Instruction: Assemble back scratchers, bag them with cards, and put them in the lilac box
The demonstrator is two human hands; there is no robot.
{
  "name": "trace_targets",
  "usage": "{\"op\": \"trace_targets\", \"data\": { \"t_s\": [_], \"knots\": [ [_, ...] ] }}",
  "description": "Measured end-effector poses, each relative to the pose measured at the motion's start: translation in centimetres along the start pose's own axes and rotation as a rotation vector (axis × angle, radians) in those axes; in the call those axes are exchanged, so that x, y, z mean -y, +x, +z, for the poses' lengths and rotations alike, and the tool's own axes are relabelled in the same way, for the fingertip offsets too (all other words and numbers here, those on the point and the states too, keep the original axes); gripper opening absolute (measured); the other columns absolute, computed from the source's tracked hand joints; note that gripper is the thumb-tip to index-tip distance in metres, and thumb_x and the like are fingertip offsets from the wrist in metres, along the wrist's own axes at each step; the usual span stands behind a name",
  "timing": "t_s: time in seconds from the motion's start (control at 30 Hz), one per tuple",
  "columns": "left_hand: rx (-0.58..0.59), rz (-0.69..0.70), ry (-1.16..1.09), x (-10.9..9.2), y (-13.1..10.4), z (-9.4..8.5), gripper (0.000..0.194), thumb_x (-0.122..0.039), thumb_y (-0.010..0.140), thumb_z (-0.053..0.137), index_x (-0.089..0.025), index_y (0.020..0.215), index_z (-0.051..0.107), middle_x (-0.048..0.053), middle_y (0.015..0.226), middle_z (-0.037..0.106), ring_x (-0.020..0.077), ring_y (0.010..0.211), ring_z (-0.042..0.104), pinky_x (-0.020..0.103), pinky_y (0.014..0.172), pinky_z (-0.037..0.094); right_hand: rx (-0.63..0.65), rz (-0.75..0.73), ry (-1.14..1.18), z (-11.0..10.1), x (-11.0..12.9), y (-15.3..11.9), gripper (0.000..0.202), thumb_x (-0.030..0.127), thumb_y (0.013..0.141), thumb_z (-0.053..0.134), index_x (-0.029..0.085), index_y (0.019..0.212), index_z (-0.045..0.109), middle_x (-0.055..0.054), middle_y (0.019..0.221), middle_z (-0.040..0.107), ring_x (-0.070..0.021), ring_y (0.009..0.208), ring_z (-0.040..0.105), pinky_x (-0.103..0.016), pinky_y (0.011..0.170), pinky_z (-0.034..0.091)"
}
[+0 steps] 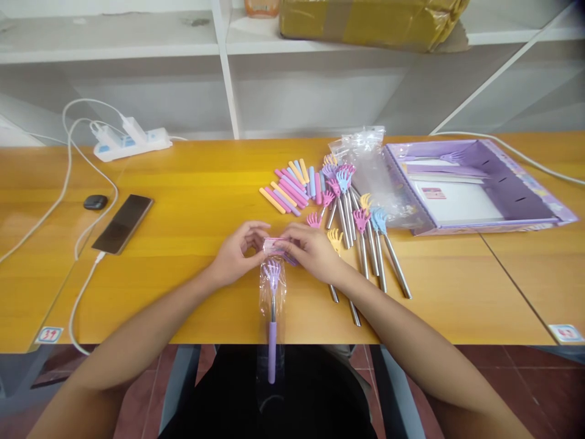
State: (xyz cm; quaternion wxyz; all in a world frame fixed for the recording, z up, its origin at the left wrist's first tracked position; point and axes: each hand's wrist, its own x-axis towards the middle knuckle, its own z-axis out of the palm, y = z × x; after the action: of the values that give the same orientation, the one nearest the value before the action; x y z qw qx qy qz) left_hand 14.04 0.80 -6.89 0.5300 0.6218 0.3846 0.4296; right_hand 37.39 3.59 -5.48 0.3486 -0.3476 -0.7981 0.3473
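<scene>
A purple back scratcher (272,341) lies inside a clear plastic bag (262,299), its hand-shaped head toward the far side and its handle hanging past the table's front edge. At the bag's top, my left hand (240,253) pinches the left side of a small pink and white card (273,246). The fingers of my right hand (313,250) are closed on the right side of that card. Right of my right hand lie several metal-rod scratchers with coloured heads (361,221). Pastel handle tubes (292,186) are piled beyond my hands.
An open purple box (484,224) with a scratcher and cards inside stands at the right, beside clear bags (370,171). A phone (122,224) on a cable, a small black object (95,202) and a power strip (132,144) are at the left. Shelves stand behind.
</scene>
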Motion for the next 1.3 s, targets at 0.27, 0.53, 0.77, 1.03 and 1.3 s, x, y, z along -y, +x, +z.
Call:
{"op": "trace_targets", "data": {
  "t_s": [0.27,0.53,0.77,1.03,1.3],
  "knots": [
    [0.059,-0.085,-0.002,-0.1,0.0,-0.1,0.031,-0.043,0.097,0.079,-0.020,0.115,0.070,0.006,0.106,0.073,0.0181,0.095,0.070,0.031,0.087,0.057,-0.048,0.045,0.012,0.0,0.2,-0.1,0.038,0.046,0.109,0.064,0.021,0.080,0.066,-0.002,0.079,0.068,-0.0157,0.072,0.061,-0.031,0.069,0.045],
    [-0.078,-0.023,0.149,0.0,0.4,-0.1,0.032,-0.048,0.096,0.078,-0.018,0.090,0.072,0.002,0.082,0.070,0.0151,0.076,0.065,0.028,0.073,0.053,-0.015,0.098,0.028,-0.2,0.2,-0.1,0.048,0.057,0.103,0.069,0.022,0.073,0.055,0.002,0.070,0.055,-0.0134,0.064,0.049,-0.030,0.062,0.036],
    [0.036,-0.127,0.054,-0.2,0.3,-0.3,0.031,-0.048,0.096,0.077,-0.018,0.103,0.070,0.002,0.087,0.072,0.0147,0.072,0.068,0.027,0.067,0.057,-0.082,0.104,-0.006,0.3,0.6,-0.1,0.044,0.053,0.105,0.067,0.022,0.075,0.059,0.001,0.071,0.057,-0.0150,0.066,0.051,-0.031,0.064,0.037],
    [-0.198,-0.117,-0.182,0.0,0.9,-0.9,0.036,-0.046,0.090,0.087,-0.018,0.101,0.067,0.000,0.081,0.073,0.0090,0.051,0.059,0.023,0.047,0.050,0.159,0.225,0.294,0.2,1.0,-0.1,0.049,0.069,0.095,0.072,0.020,0.097,0.072,0.000,0.084,0.063,-0.0143,0.073,0.053,-0.029,0.067,0.043],
    [-0.461,-0.039,-0.439,-0.4,2.2,-1.9,0.043,-0.045,0.080,0.094,-0.019,0.107,0.074,0.001,0.092,0.072,0.0092,0.063,0.063,0.021,0.053,0.052,0.487,0.423,0.574,0.1,1.1,0.3,0.056,0.072,0.084,0.082,0.018,0.088,0.067,0.004,0.072,0.059,-0.0103,0.064,0.047,-0.027,0.058,0.035]
  ]
}}
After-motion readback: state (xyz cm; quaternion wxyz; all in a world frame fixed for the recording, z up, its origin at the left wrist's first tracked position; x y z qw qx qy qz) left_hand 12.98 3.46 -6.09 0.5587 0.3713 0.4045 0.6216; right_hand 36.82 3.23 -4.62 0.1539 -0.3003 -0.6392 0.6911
